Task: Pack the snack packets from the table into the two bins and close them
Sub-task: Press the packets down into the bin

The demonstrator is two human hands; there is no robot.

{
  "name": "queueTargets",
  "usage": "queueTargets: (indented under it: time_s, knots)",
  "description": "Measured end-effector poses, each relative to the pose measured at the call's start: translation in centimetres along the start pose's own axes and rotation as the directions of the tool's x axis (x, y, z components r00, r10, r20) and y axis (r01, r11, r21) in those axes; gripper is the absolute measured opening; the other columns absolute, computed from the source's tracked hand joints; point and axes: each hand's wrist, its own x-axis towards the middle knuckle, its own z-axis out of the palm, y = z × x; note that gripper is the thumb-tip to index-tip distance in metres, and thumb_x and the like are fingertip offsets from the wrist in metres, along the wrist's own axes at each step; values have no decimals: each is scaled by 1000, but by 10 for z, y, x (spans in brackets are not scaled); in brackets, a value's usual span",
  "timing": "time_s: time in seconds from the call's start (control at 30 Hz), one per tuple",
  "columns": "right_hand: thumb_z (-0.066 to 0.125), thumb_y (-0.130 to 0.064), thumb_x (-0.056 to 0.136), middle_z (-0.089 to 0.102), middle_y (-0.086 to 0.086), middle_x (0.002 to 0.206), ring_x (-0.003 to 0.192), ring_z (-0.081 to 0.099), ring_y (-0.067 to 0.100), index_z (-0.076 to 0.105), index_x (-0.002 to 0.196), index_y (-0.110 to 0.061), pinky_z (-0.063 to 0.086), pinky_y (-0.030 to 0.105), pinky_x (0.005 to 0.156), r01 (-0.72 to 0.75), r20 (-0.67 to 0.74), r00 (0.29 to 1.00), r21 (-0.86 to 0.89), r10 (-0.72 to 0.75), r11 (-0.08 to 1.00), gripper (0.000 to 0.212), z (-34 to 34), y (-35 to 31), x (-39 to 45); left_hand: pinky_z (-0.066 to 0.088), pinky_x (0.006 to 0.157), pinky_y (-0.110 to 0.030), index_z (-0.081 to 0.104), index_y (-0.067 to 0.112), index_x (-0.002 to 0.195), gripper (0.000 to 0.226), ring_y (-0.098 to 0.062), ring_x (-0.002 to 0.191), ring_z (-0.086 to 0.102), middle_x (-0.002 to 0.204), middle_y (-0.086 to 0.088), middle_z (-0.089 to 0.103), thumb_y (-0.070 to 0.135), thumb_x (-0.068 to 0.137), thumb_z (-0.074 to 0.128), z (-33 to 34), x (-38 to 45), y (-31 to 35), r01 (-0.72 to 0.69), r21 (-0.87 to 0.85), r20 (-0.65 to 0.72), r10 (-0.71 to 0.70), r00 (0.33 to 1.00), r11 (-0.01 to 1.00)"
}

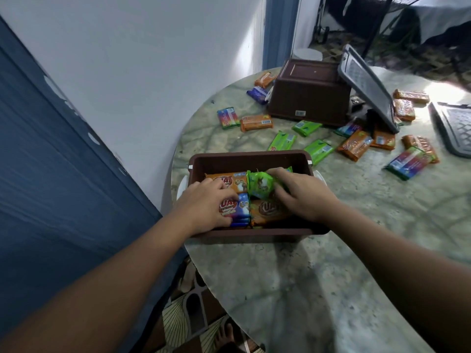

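- The round marbled table carries everything: an open brown bin at the near edge, a second brown bin turned upside down farther back, and many snack packets scattered between and to the right of them.
- Two grey lids are off the bins: one lid leans tilted against the upturned bin, the other lid lies flat at the right edge.
- The step in hand looks like filling the near bin; it already holds several packets on edge, orange and blue, with room left at the back.
- The right hand has its grip closed round a green packet, fingers above and thumb below, setting it into the bin.
- The left hand rests on the packed blue and orange packets, fingers bent over them, apparently steadying the row; I cannot tell whether it truly pinches one.
- Next, I judge, the green packet must be let go, then the loose packets such as the nearest green one gathered, the far bin righted, and both lids fitted.
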Motion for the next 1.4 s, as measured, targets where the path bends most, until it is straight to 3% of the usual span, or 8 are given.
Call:
queueTargets:
  time_s: [0.3,0.47,0.7,0.8,0.97,1.13,1.3,1.4]
  knots:
    - [27,-52,107,54,-9,148,126,58,24,36,151,-53,47,39,93,-10,167,985,-169,39,986,45,1,0,10,43,96,-38,56,45,132,62,-12,116,44,123,15,50,66,76,73,0,0,0,4,-6,3,-4,1000,1000]
    - [36,-54,105,56,-10,136,116,61,18,42,150,-49,51,38,83,65,149,988,-200,-35,978,45,1,1,10,44,96,-38,54,46,132,60,-12,116,44,123,16,50,66,78,72,1,1,1,7,1,-1,-7,1000,1000]
    - [57,-43,101,66,-5,121,100,64,14,54,128,-30,53,34,77,-142,48,989,136,137,980,30,-9,-10,9,43,96,-38,55,47,129,58,-11,115,45,121,15,50,64,77,74,0,0,1,14,-13,-13,-14,1000,1000]
    - [66,-33,97,66,-4,103,86,67,12,50,113,-23,58,31,67,-317,46,939,503,341,804,25,-11,-21,11,44,95,-38,55,46,129,60,-12,114,46,121,15,51,66,75,74,1,0,0,21,-9,-15,-21,1000,1000]
    - [76,-7,90,56,10,115,95,68,21,34,126,-18,65,40,70,-468,251,833,795,494,385,56,-4,-30,7,45,95,-38,56,46,127,59,-12,115,47,122,15,52,67,75,73,0,0,0,25,-26,-13,-25,1000,999]
    - [87,-26,79,50,8,135,116,60,25,32,152,-42,53,36,100,-308,300,923,201,240,930,93,-3,-20,-4,43,93,-36,55,45,127,58,-12,114,47,122,14,51,67,77,72,1,0,0,25,-14,-13,-25,1000,1000]
    - [77,-55,80,32,10,133,121,40,31,35,145,-38,48,44,96,-101,100,985,-334,142,937,79,7,-25,2,43,93,-35,54,45,129,59,-12,116,47,125,14,51,68,77,72,0,0,1,27,-10,-3,-27,1000,1000]
    - [69,-75,74,37,8,132,116,40,29,38,140,-31,43,44,96,-82,85,988,-417,129,905,85,13,-19,2,42,93,-35,54,44,130,60,-12,117,47,126,14,52,68,78,71,-1,1,1,27,-5,-2,-27,1000,1000]
